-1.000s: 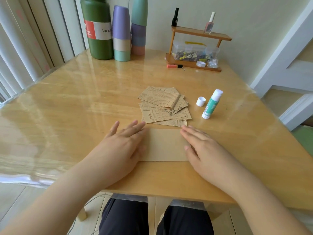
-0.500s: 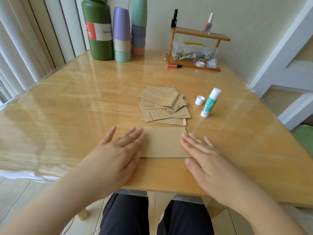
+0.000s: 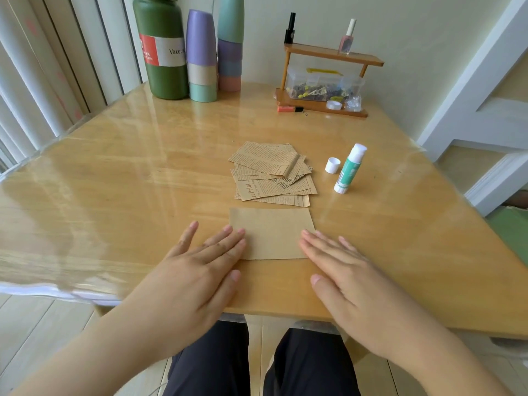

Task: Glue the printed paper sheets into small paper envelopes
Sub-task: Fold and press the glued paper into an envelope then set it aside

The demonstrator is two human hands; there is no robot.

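Hands flat on the table [image 3: 114, 172], both of them: my left hand [image 3: 200, 270] rests straight-fingered on the left edge of the plain brown sheet [image 3: 271, 232], my right hand [image 3: 340, 270] spread on its right edge. Just beyond it lies the pile of printed sheets [image 3: 273, 175], where I read "rePrint". Right of the pile sits the uncapped glue stick [image 3: 350, 170], its white cap [image 3: 332, 165] beside it. Far back, the green flask [image 3: 163, 47] reads "Vacuu".

Glossy table [image 3: 114, 181]: papers [image 3: 273, 174], glue stick [image 3: 349, 170]
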